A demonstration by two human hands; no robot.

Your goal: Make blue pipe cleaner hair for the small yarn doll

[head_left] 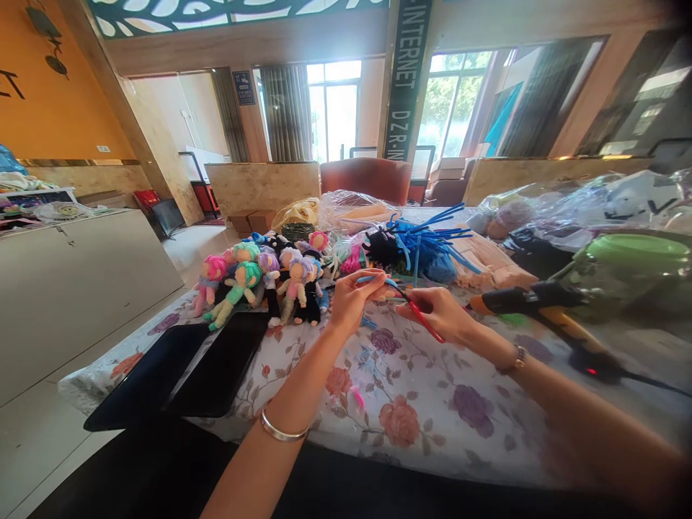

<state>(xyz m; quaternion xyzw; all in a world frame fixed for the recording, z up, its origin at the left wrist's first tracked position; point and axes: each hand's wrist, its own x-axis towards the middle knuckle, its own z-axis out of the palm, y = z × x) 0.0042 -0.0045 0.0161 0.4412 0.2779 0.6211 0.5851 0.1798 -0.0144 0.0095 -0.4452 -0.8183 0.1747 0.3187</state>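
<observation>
My left hand (352, 299) is pinched on a light blue fuzzy stem (366, 279), which looks like a pipe cleaner, above the middle of the table. In my right hand (437, 308) is a hand tool with red handles (429, 326), pliers or cutters by its look. Its dark jaws (398, 290) reach left to the end of the stem by my left fingertips. Whether the jaws touch or close on the stem is too small to tell. Short blue scraps (368, 323) lie on the tablecloth just below my hands.
Several fuzzy dolls (246, 277) crowd the left. Two dark tablets or phones (221, 367) lie at the front left. Blue pipe cleaners (432, 241) are bundled behind my hands. A glue gun (540, 303) and a green tub (638, 267) are right. A pink scrap (357, 396) lies on the flowered tablecloth (432, 432).
</observation>
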